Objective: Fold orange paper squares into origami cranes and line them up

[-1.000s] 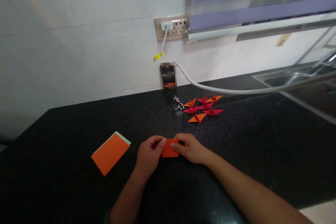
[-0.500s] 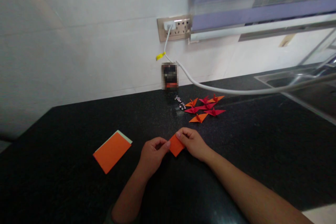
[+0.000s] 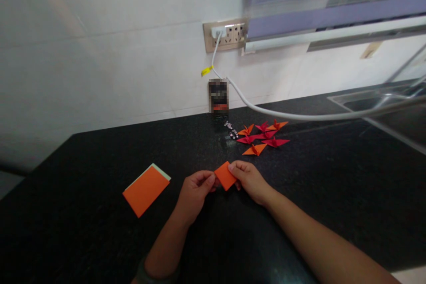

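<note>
A small folded square of orange origami paper (image 3: 225, 176) is held just above the dark countertop, one corner pointing toward me. My right hand (image 3: 248, 179) pinches its right side, thumb on top and fingers behind. At the left corner, my left hand (image 3: 198, 191) has thumb and fingertips closed on the paper's edge; the exact contact is partly hidden. Beyond the hands stands a group of several folded paper cranes (image 3: 255, 149), some orange and some red. Left of my left hand lies a stack of orange paper (image 3: 146, 191) with a pale green sheet showing at its back edge.
A white cable (image 3: 262, 108) runs from the wall socket (image 3: 224, 35) across to the right, in front of the sink (image 3: 353, 102). A dark blurred box (image 3: 218, 96) leans at the wall, with a small beaded item (image 3: 232, 131) before it.
The orange square has turned slightly and sits a little higher in my hands. My left thumb has drawn back from its face toward the corner. The view has shifted slightly.
</note>
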Available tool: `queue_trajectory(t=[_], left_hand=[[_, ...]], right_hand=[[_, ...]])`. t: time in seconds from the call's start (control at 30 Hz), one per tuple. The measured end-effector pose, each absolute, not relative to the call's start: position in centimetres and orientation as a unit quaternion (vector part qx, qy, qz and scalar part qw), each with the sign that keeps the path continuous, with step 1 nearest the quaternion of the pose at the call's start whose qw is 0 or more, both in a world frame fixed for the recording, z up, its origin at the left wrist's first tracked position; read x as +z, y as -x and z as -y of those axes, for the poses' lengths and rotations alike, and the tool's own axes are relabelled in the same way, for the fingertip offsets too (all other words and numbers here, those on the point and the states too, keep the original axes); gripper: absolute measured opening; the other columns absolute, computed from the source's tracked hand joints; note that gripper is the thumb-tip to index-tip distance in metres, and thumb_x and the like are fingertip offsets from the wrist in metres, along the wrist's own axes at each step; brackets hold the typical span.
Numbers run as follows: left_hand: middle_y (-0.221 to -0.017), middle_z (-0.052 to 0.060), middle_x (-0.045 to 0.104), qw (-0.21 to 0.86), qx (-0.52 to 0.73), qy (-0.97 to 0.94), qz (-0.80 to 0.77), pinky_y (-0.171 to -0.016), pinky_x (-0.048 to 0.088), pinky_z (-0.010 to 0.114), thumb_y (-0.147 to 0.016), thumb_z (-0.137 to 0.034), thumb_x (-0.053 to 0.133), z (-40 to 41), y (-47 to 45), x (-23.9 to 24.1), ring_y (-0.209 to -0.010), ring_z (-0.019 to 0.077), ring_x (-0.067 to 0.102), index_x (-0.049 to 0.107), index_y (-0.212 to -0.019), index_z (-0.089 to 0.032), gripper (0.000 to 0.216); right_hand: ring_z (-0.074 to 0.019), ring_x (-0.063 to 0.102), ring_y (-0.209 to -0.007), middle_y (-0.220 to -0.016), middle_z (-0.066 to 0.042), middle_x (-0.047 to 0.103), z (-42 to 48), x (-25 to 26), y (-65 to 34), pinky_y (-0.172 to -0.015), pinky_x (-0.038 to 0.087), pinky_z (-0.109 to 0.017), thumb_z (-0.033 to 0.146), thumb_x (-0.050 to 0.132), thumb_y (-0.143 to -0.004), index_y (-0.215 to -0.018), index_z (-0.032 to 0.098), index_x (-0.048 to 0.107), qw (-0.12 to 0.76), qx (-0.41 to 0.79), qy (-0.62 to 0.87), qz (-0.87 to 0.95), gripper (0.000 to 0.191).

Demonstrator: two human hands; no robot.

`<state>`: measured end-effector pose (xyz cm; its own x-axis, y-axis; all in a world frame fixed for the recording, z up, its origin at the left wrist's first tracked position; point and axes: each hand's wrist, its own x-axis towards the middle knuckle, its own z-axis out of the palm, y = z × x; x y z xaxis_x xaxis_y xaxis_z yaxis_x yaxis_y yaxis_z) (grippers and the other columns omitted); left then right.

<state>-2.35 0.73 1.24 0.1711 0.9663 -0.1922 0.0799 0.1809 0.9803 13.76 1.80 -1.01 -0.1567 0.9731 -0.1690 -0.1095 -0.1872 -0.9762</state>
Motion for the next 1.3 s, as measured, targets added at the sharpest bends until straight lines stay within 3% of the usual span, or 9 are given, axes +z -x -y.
queue_trajectory(t=[0.63, 0.87, 0.97, 1.07, 1.3], left_hand=[[-0.076, 0.005, 0.067, 0.561, 0.372, -0.534, -0.512, -0.065, 0.047, 0.028, -0.069, -0.028, 0.06, -0.84, 2.41, 0.84, -0.071, 0.0163, 0.06, 0.065, -0.082, -0.013, 0.021], [-0.084, 0.005, 0.068, 0.512, 0.408, -0.524, -0.545, -0.071, 0.047, 0.027, -0.066, -0.024, 0.06, -0.93, 2.21, 1.2, -0.077, 0.0171, 0.062, 0.063, -0.089, -0.014, 0.024], [-0.074, 0.004, 0.067, 0.517, 0.387, -0.512, -0.566, -0.066, 0.047, 0.027, -0.068, -0.026, 0.057, -0.97, 2.22, 1.38, -0.068, 0.0165, 0.061, 0.065, -0.08, -0.013, 0.019], [-0.068, 0.003, 0.066, 0.556, 0.37, -0.479, -0.569, -0.061, 0.046, 0.027, -0.067, -0.025, 0.057, -1.0, 2.19, 1.36, -0.062, 0.0158, 0.06, 0.065, -0.079, -0.012, 0.02], [-0.054, -0.002, 0.058, 0.585, 0.344, -0.47, -0.565, -0.048, 0.038, 0.021, -0.067, -0.023, 0.051, -1.08, 2.36, 0.85, -0.05, 0.0113, 0.052, 0.064, -0.071, -0.014, 0.016]], right_hand=[[-0.0055, 0.033, -0.037, -0.046, 0.006, 0.043, -1.78, -0.94, -13.71, -0.037, 0.024, -0.019, 0.046, 0.05, -0.075, -0.066, 0.016, 0.05, 0.435, 0.612, 0.473, 0.46, 0.032], [-0.0049, 0.032, -0.041, -0.046, 0.006, 0.039, -1.43, -0.76, -13.66, -0.04, 0.023, -0.019, 0.044, 0.053, -0.074, -0.058, 0.015, 0.05, 0.404, 0.598, 0.466, 0.512, 0.033], [-0.0061, 0.04, -0.049, -0.06, 0.004, 0.048, -1.34, -0.76, -13.74, -0.044, 0.03, -0.019, 0.04, 0.056, -0.074, -0.081, 0.016, 0.057, 0.425, 0.59, 0.437, 0.529, 0.025], [-0.0089, 0.049, -0.064, -0.082, 0.0, 0.052, -1.29, -0.86, -13.98, -0.055, 0.04, -0.021, 0.034, 0.064, -0.068, -0.112, 0.021, 0.047, 0.451, 0.571, 0.406, 0.554, 0.049], [-0.0172, 0.049, -0.094, -0.111, -0.005, 0.044, -0.86, -0.23, -14.24, -0.063, 0.044, -0.024, 0.031, 0.075, -0.055, -0.107, 0.025, 0.057, 0.389, 0.481, 0.373, 0.691, 0.054]])
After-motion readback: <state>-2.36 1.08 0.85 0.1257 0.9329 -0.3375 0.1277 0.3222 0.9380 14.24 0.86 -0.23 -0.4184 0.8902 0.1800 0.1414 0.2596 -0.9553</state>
